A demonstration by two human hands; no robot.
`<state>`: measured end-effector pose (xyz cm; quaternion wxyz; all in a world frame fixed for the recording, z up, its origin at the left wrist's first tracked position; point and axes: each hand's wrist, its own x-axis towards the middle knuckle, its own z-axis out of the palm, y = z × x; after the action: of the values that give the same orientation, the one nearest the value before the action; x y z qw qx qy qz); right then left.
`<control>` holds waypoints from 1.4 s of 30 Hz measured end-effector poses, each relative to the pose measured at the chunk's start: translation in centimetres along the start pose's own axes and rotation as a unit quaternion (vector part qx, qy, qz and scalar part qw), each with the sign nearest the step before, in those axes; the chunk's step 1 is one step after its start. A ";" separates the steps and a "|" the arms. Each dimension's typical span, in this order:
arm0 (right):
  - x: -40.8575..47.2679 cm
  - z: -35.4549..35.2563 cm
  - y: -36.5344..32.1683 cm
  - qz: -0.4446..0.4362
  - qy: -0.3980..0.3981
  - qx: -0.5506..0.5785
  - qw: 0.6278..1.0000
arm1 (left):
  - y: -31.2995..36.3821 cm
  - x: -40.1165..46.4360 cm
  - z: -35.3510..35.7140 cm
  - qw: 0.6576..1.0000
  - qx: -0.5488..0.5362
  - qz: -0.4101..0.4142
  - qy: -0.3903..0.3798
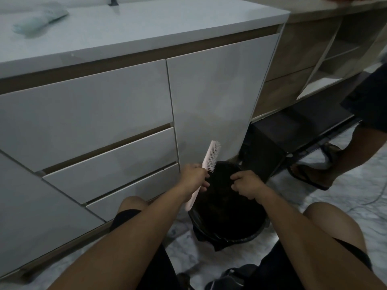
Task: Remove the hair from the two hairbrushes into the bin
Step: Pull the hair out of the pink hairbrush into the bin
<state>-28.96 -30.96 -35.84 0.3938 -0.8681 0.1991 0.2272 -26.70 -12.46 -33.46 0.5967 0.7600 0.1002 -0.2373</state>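
My left hand (193,177) grips a pale pink hairbrush (210,156) by the middle of its handle, head up and bristles facing right. A black bin (249,233) lined with a dark bag stands on the floor between my knees, under both hands. My right hand (247,185) hovers over the bin with its fingers curled and pinched together; whether it pinches hair is too dark to tell. Only one hairbrush is in view.
A white cabinet (109,126) with drawers and a white countertop (134,32) stands right behind the bin. Another person's leg and sandalled foot (314,174) are at the right on the marble floor (345,195). A dark object (232,277) lies on the floor by my feet.
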 end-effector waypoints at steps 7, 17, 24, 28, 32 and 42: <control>-2.2 -0.1 -3.2 -0.077 0.037 0.240 0.967 | -0.1 -0.5 1.0 0.999 0.014 0.004 -0.046; -3.2 -0.1 -3.5 -0.102 0.059 0.304 0.945 | -0.2 -1.4 1.3 0.996 -0.021 0.038 -0.082; -2.5 -0.9 -3.1 -0.127 0.183 0.283 0.933 | 0.2 -1.2 1.0 0.998 0.034 0.020 -0.048; -2.4 -0.6 -2.9 -0.242 0.187 0.149 0.940 | 0.3 -1.4 0.7 0.997 0.063 0.015 -0.046; -3.3 -0.3 -3.0 -0.283 0.132 -0.091 0.946 | 1.2 -1.7 0.1 0.995 0.096 0.020 -0.027; -3.2 -0.1 -3.5 -0.316 0.143 -0.169 0.923 | 2.9 -2.3 -2.0 0.950 0.288 0.122 0.007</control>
<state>-29.68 -28.40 -31.95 0.2599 -0.9628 -0.0731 -0.0050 -26.95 -10.98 -29.52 0.3760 0.9076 -0.0619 -0.1761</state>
